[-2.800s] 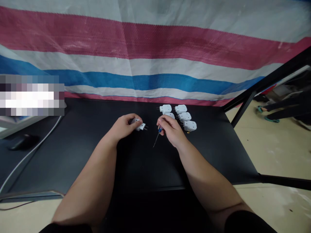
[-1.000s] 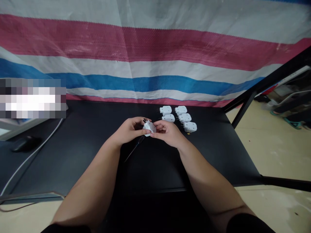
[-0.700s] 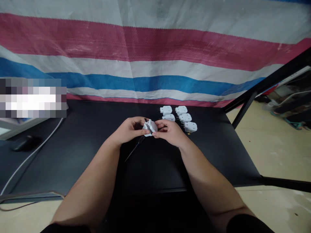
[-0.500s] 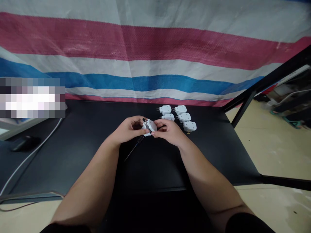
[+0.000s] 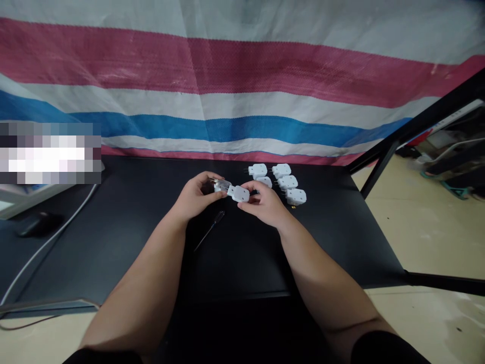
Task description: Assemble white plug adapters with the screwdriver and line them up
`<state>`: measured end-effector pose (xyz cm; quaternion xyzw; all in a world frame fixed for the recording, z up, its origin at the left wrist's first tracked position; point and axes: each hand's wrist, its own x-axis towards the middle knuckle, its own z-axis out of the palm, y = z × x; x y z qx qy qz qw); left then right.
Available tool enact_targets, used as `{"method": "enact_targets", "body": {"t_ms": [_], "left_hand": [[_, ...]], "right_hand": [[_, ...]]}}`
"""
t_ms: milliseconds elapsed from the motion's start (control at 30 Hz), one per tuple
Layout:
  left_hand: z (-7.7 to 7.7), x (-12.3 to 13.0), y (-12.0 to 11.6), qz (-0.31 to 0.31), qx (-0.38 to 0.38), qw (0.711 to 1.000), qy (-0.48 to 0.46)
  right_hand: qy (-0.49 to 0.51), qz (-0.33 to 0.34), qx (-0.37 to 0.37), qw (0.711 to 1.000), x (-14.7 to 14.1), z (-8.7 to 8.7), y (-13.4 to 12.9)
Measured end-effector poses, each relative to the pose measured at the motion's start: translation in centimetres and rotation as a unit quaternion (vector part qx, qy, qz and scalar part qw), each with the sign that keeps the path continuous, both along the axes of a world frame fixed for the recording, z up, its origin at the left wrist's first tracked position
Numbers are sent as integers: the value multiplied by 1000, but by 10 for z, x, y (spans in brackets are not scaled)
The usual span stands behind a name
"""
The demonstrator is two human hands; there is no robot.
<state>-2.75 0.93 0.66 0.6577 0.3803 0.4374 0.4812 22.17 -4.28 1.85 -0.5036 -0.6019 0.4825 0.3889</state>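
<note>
My left hand (image 5: 199, 197) is closed on one half of a white plug (image 5: 223, 187), whose inside with metal parts faces up. Between the thumb and fingers of my right hand (image 5: 263, 202) is the white plug cover (image 5: 240, 194), its outer face up with small holes in it. The two pieces are side by side, their near edges overlapping in view; I cannot tell whether they touch. Below my hands a thin screwdriver (image 5: 214, 222) lies slantwise on the black table (image 5: 242, 258).
Several white plugs (image 5: 288, 182) with pins pointing left lie beyond my right hand, with a tiny brass-coloured piece (image 5: 293, 207) nearby. At left are a black mouse (image 5: 36, 224) and a grey cable (image 5: 56, 235). Striped sheeting (image 5: 227, 65) hangs behind the table; a black frame post (image 5: 417, 126) rises at right.
The cover has come away from the plug half and moved right in my right hand. My left hand has shifted slightly up and left, and the plug's inside now shows.
</note>
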Motion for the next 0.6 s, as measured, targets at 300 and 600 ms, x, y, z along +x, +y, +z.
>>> {"method": "enact_targets", "body": {"t_ms": [300, 600], "left_hand": [[-6, 1, 1, 27, -33, 996, -84], [2, 4, -3, -33, -27, 993, -110]], "right_hand": [[-253, 42, 63, 964, -6, 2, -9], [-151, 2, 87, 985, -12, 2, -10]]}}
